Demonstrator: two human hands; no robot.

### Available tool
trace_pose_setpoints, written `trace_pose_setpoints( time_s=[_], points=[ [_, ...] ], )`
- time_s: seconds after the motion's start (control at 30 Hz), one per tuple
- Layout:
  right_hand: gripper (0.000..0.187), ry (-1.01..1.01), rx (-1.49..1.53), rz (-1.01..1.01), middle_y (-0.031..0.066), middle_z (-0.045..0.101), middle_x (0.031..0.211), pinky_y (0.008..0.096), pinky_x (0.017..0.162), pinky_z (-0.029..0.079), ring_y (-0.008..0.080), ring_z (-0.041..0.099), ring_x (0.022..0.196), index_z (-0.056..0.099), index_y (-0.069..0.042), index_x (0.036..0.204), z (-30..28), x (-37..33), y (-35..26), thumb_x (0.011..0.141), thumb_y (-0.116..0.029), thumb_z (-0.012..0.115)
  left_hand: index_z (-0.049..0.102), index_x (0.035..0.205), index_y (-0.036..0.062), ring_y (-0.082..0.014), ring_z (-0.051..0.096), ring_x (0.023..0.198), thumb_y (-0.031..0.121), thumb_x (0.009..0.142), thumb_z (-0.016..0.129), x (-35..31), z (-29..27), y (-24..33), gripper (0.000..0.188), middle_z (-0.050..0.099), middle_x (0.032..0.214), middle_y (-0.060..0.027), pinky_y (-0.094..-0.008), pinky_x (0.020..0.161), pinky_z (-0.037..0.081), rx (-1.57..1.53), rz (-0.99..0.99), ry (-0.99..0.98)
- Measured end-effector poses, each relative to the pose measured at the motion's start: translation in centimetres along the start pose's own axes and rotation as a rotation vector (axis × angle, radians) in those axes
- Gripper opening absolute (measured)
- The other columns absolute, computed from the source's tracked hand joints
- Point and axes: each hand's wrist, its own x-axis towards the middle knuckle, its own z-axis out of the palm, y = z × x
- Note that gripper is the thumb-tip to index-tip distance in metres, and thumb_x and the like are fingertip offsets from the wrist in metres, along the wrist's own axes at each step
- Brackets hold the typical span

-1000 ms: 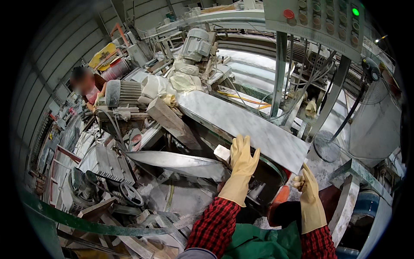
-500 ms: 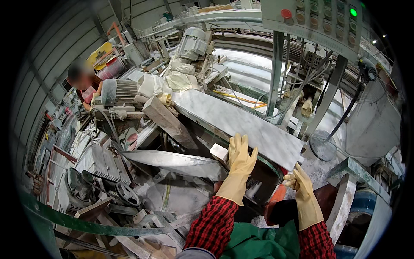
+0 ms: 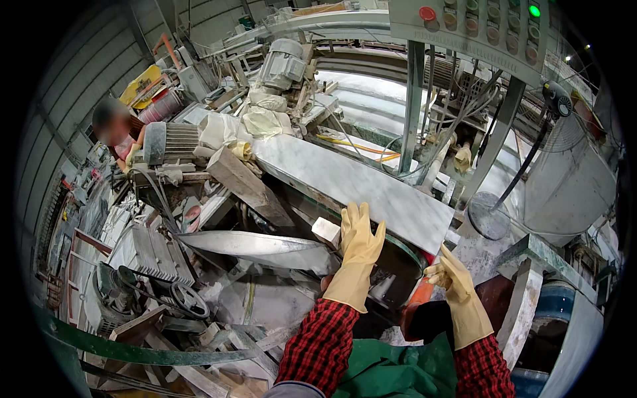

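A long slab of white marble with grey veins [image 3: 358, 189] lies slantwise in front of me, its near end toward the right. My left hand [image 3: 358, 255], in a cream rubber glove, is at the slab's long near edge, fingers stretched and thumb apart. Close to the slab's near right corner is my right hand [image 3: 459, 295], gloved alike, with fingers partly bent and apart. Whether its fingertips touch the stone cannot be made out. Left of my left hand a small white block [image 3: 326, 231] juts out. Neither hand is wrapped round anything.
A control panel [image 3: 474, 30] with a red button and a green light hangs at upper right. Motors [image 3: 282, 64], a wooden beam [image 3: 251, 189] and a curved metal guard [image 3: 255, 243] crowd the left. A fan [image 3: 557, 99] stands right. Another person [image 3: 126, 142] is at far left.
The whole view has shifted slightly, so everything appears a little further left. Both hands keep nearly the same places at the slab.
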Motion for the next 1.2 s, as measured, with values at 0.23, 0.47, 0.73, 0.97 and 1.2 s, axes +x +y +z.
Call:
trace_pose_setpoints(
  time_s=[0.23,0.47,0.73,0.97,1.2],
  points=[
    [0.052,0.159,0.144,-0.05,0.0093,0.071,0.087,0.023,0.058,0.043,0.0137,0.062,0.064,0.046,-0.008,0.148,0.0,0.4,-0.9,0.103,-0.032,0.053,0.044,0.14,0.0,-0.051,0.033,0.136,0.032,0.088,0.068,-0.2,-0.3,0.4,0.065,0.036,0.146,-0.0293,-0.0542,0.113,0.031,0.087,-0.003,0.012],
    [0.042,0.397,0.406,0.015,0.0068,0.064,0.088,0.025,0.056,0.043,0.014,0.056,0.063,0.056,-0.016,0.14,-2.8,2.1,-0.1,0.1,-0.03,0.058,0.042,0.142,0.0,-0.0504,0.033,0.136,0.034,0.09,0.065,-0.1,-0.2,0.4,0.066,0.034,0.148,-0.03,-0.0537,0.114,0.03,0.083,-0.042,-0.04],
    [0.037,0.402,0.579,0.003,0.0066,0.064,0.092,0.0245,0.058,0.045,0.0132,0.055,0.065,0.061,-0.016,0.131,-4.6,2.7,0.0,0.098,-0.033,0.063,0.042,0.142,-0.001,-0.0507,0.035,0.135,0.032,0.09,0.066,-0.2,0.1,-0.2,0.065,0.033,0.148,-0.0332,-0.0523,0.113,0.033,0.07,-0.013,-0.018],
    [0.03,0.409,0.627,-0.101,0.0035,0.07,0.095,0.0281,0.074,0.057,0.0127,0.066,0.075,0.063,-0.018,0.126,-5.4,2.3,-0.4,0.099,-0.032,0.062,0.044,0.138,-0.0018,-0.0513,0.036,0.133,0.026,0.089,0.067,-0.3,0.2,-0.4,0.06,0.034,0.145,-0.0338,-0.0532,0.11,0.037,0.017,0.031,0.02],
    [0.031,0.364,0.782,-0.212,0.0035,0.074,0.097,0.033,0.079,0.06,0.0145,0.071,0.078,0.063,-0.018,0.125,-8.2,0.8,-0.8,0.1,-0.035,0.06,0.043,0.14,-0.0022,-0.0524,0.034,0.134,0.027,0.09,0.066,-0.2,0.3,-0.4,0.062,0.031,0.147,-0.0355,-0.0532,0.111,0.036,0.019,0.006,0.005]
  ],
)
